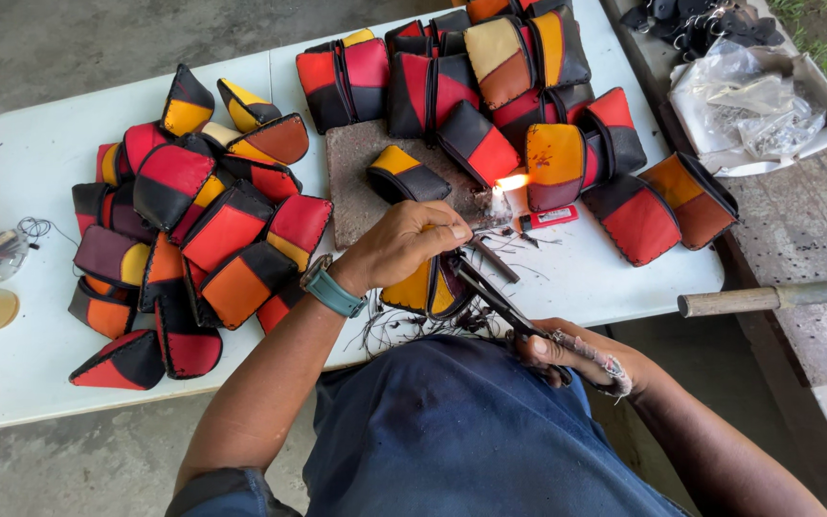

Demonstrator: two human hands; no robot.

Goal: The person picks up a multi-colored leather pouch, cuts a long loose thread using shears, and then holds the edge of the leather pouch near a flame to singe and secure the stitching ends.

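Note:
My left hand (412, 241) grips a small yellow and black leather pouch (425, 287) at the table's near edge, with a teal watch on the wrist. Just beyond the fingers a candle stub (500, 201) burns with a small flame. My right hand (576, 356) rests at my lap and holds dark scissors (492, 295), whose blades point up at the pouch. Cut black threads (404, 328) lie under the pouch.
Piles of red, orange, yellow and black pouches (193, 230) cover the white table (31, 153) at left and back. A brown board (356, 182) lies at centre, a red lighter (549, 217) beside the candle. Plastic bags (758, 101) and a wooden-handled tool (768, 297) lie on the bench at right.

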